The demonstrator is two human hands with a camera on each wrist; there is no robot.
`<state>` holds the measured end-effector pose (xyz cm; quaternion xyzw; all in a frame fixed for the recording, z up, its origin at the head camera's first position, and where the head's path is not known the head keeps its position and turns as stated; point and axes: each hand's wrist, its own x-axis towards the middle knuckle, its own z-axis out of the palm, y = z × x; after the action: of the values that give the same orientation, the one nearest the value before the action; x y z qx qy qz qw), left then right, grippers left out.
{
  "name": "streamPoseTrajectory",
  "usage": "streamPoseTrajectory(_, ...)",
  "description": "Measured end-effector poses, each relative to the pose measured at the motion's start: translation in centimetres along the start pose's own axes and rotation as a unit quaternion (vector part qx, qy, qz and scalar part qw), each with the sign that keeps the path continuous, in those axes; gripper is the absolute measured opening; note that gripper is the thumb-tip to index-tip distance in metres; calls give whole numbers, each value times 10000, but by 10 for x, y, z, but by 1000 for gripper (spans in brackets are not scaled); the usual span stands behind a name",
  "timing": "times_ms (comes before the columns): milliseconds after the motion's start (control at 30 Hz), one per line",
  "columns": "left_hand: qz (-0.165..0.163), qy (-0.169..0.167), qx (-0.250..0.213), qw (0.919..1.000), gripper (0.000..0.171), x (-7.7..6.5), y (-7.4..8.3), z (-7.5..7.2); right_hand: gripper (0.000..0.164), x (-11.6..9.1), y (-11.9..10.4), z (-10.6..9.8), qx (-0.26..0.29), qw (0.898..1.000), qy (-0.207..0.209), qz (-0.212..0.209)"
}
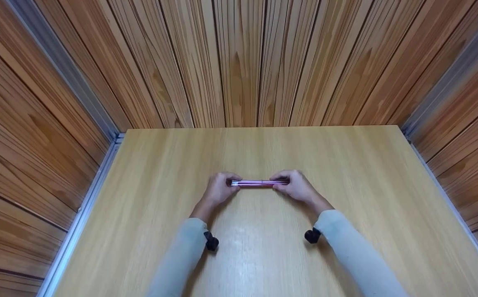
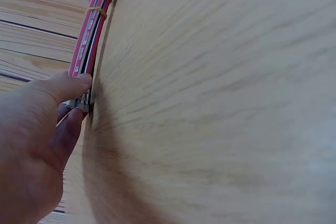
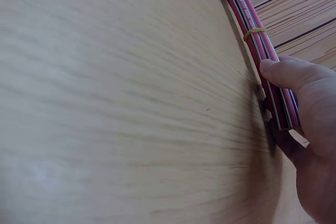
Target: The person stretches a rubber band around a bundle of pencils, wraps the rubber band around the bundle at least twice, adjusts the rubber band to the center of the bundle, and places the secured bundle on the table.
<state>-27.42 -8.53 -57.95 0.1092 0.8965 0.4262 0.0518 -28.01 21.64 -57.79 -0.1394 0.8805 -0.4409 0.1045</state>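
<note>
A bundle of red pencils (image 1: 257, 183) with black and white stripes lies crosswise between the two hands, low over the table. One yellow rubber band (image 3: 255, 31) goes round it, nearer its right end. My left hand (image 1: 217, 189) grips the left end, thumb on the near side; metallic pencil tips peek out there in the left wrist view. At the other end, my right hand (image 1: 298, 186) pinches the bundle between thumb and fingers. Flat pencil ends show beside the right palm in the right wrist view. Fingers partly hide both ends.
The light wooden table (image 1: 263, 247) spreads out around both hands. Wood-plank walls (image 1: 241, 62) stand at the back and both sides, with grey metal rails (image 1: 86, 214) along the table's side edges. Small black devices (image 1: 211, 241) sit at both wrists over pale sleeves.
</note>
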Motion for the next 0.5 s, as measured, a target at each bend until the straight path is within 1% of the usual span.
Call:
streamPoseTrajectory(133,27,-48,63,10000,25,-1,0,1,22,-1,1,1,20,10000,60,-51)
streamPoseTrajectory(400,-57,-146,62,9999,27,-1,2,1,23,-2,2,1,9,9999,68,-86)
streamPoseTrajectory(500,11,-142,80,9999,28,-1,1,1,24,-2,2,1,28,9999,57,-128)
